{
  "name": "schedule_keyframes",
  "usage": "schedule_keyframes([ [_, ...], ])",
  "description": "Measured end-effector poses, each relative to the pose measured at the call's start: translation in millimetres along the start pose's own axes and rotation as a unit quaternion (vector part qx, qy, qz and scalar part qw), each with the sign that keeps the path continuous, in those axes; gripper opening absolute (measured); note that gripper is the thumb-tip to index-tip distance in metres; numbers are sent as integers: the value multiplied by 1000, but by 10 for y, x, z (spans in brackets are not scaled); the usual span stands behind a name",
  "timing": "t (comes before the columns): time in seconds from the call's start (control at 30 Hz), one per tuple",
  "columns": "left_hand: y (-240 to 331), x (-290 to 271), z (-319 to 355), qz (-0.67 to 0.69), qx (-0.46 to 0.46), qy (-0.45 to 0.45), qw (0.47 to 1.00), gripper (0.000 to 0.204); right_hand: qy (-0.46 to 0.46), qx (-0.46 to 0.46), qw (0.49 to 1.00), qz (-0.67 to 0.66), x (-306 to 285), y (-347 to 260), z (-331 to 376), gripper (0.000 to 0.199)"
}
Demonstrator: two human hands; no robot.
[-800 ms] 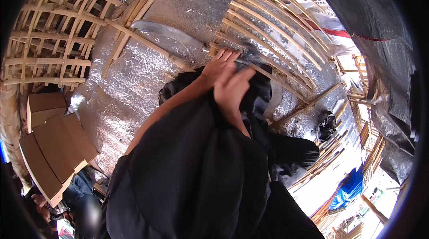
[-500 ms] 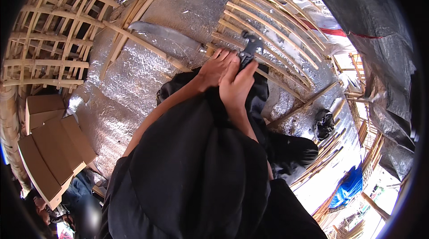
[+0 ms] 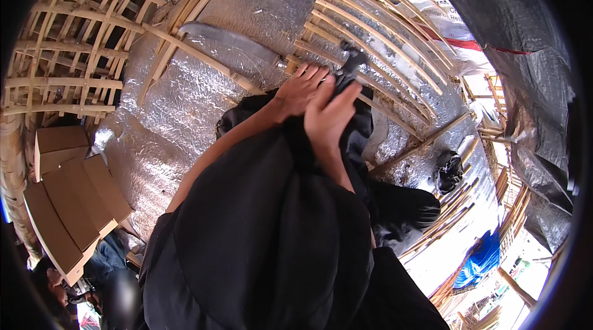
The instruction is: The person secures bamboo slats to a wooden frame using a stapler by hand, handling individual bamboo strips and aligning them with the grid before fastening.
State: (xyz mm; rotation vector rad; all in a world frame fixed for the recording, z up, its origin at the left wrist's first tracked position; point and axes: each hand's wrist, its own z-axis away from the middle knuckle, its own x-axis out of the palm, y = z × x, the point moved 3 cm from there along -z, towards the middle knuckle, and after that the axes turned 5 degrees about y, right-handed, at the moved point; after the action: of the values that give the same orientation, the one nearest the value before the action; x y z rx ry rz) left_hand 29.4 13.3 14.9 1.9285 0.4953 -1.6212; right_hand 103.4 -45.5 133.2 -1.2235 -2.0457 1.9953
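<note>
My right hand [image 3: 329,117] is wrapped around the black handle of what looks like a claw hammer [image 3: 353,61]. Its dark head points away from me and is slightly smeared by motion. Close beside it on the left, my left hand [image 3: 299,92] has its fingers bent over at the edge of my dark-clothed lap. Whatever lies under those fingers is hidden. Just beyond the left hand a machete [image 3: 231,40] with a long curved blade rests on the silvery floor sheet [image 3: 179,92], its handle end toward my fingers.
Bamboo strips [image 3: 377,46] lie in rows ahead and right. Woven bamboo lattice [image 3: 80,33] stands at the left, above cardboard boxes [image 3: 71,206]. A crumpled black bag [image 3: 449,171] and blue plastic [image 3: 480,260] are at the right. Another person's hand [image 3: 54,277] shows lower left.
The hammer and my right hand have shifted slightly to the right, and the hammer head is blurrier. My left hand stays nearly in place.
</note>
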Motion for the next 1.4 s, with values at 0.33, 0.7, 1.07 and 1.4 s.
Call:
schedule_keyframes([
  [0.33,157,-142,-11,171,-19,45,984,67,-49,-101,990,85,43,270,24,45],
  [0.7,11,83,179,82,-27,52,995,62,-27,-53,997,55,4,115,109,59],
  [1.07,51,3,9,-11,-11,182,983,49,-106,-115,984,85,-50,-2,-26,49],
  [1.4,153,465,207,52,-33,83,995,56,-57,-109,992,3,-175,-82,165,43],
])
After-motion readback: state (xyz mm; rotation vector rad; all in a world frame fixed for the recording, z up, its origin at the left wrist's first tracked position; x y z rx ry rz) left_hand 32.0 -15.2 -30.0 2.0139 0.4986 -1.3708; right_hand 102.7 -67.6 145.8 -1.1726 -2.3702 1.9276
